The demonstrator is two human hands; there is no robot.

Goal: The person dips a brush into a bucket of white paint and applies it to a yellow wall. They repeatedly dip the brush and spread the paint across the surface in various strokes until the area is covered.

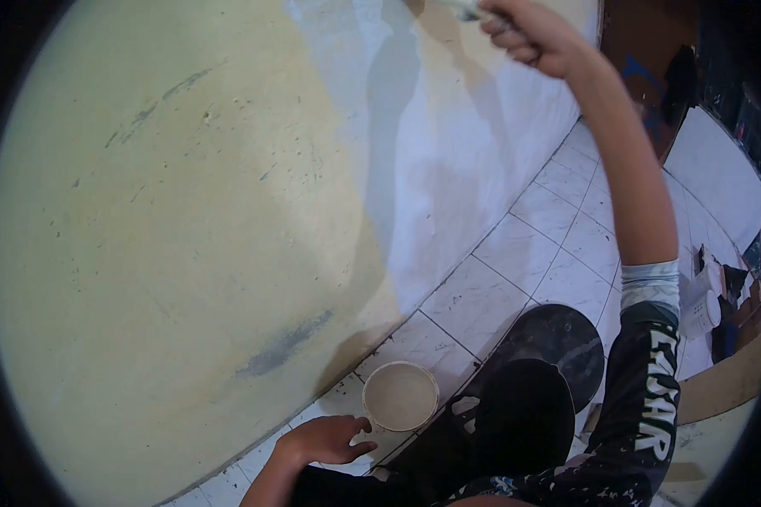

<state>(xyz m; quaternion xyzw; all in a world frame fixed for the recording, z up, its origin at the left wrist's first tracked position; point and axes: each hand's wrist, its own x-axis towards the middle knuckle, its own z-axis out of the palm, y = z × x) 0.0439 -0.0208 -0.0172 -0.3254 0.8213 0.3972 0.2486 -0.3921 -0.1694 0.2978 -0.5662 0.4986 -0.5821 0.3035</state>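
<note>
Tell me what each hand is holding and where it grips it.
The right hand grips a brush by its handle; the left hand holds nothing, resting on the floor beside a small bucket.

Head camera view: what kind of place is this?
Probably a room being painted: a wall part yellow, part white, a tiled floor, a tub by the left hand, a brush in the right hand.

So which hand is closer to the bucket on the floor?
Left. The left hand rests on the floor beside the bucket; the right hand is raised high, gripping a brush.
</note>
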